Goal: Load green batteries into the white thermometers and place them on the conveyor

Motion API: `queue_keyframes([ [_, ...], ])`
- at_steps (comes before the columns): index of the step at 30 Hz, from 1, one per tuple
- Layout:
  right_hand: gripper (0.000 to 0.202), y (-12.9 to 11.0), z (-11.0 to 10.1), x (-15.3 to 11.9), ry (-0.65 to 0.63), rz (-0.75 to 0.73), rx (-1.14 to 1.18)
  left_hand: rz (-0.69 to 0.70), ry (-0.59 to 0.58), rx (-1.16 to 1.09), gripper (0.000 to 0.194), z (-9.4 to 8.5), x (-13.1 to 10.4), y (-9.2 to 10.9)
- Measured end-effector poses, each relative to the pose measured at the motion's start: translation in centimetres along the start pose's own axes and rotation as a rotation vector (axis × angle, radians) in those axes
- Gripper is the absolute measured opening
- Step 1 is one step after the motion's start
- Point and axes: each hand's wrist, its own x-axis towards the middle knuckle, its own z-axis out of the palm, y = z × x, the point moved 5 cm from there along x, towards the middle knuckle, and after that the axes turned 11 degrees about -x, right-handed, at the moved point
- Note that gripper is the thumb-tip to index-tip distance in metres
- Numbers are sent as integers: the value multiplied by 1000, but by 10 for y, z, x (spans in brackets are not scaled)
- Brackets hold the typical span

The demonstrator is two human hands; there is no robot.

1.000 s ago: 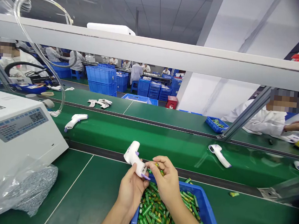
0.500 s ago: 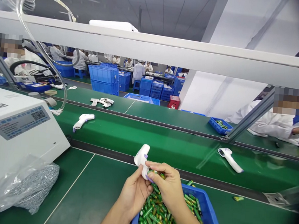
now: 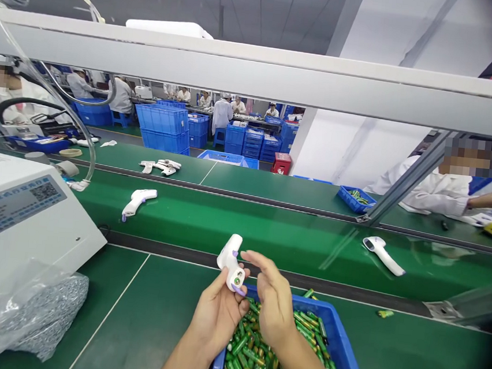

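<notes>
My left hand (image 3: 216, 315) is closed around the handle of a white infrared thermometer (image 3: 231, 255), whose head points up. A purple cap (image 3: 238, 290) sits swung out at the handle's end, and a green battery's end (image 3: 237, 280) shows in the round opening. Just to the right, my right hand (image 3: 273, 303) has its fingers stretched out and holds nothing that I can see. Beneath both hands is a blue bin (image 3: 345, 348) filled with green batteries (image 3: 250, 359).
More thermometers lie on the green conveyor belt, one on the left (image 3: 138, 203) and one on the right (image 3: 383, 256). A white machine (image 3: 30, 204) and a plastic bag (image 3: 42, 310) stand left. One loose battery (image 3: 385, 314) lies right of the bin. A metal beam (image 3: 240, 68) crosses overhead.
My right hand has let go at the handle's end, and its fingers have straightened away from the thermometer. The handle's open end now shows. The whole view has shifted slightly.
</notes>
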Motion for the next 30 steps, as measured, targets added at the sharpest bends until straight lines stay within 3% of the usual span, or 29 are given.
queue_keyframes([
  [4,17,23,-5,6,195,281,173,16,12,30,24,0,1,1],
  [10,39,35,-10,16,263,436,381,28,4,53,21,1,-1,1],
  [13,34,27,-5,16,160,419,515,33,8,51,19,2,-1,0],
  [15,28,19,-3,14,102,365,479,32,-1,44,19,2,-1,0],
  [21,30,5,1,5,-41,72,-53,25,-43,23,21,0,1,-1],
  [24,34,7,4,3,-107,60,-81,19,-50,21,24,-1,2,-1],
  [30,40,9,2,1,-100,109,-63,28,-39,5,27,0,2,0],
])
